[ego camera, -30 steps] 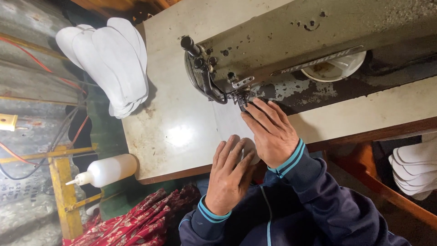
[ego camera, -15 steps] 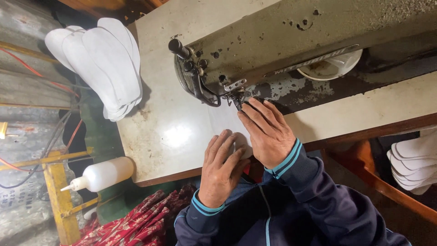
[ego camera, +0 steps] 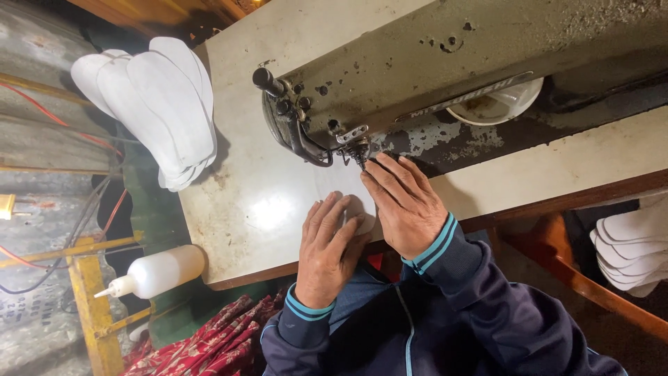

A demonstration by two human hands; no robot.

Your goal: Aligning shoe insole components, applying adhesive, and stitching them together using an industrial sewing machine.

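A worn grey-green sewing machine [ego camera: 445, 63] stands on a cream table [ego camera: 236, 202], its needle and presser foot [ego camera: 356, 150] pointing at a flat white sole-shaped piece [ego camera: 341, 186]. My right hand [ego camera: 403, 202] lies flat on that piece, fingertips right beside the presser foot. My left hand [ego camera: 327, 244] presses down on the near end of the piece at the table's front edge. Both hands rest with fingers spread on the white piece; neither is closed around it.
A stack of white insole pieces [ego camera: 153, 104] overhangs the table's far left corner. Another stack [ego camera: 633, 251] sits low at the right beyond a wooden frame. A white squeeze bottle [ego camera: 156, 271], a yellow stand [ego camera: 90, 306], cables and red patterned cloth [ego camera: 209, 341] lie left of the table.
The view has shifted slightly. My left hand has slid forward along the white piece toward the needle; my right hand stays by the presser foot.
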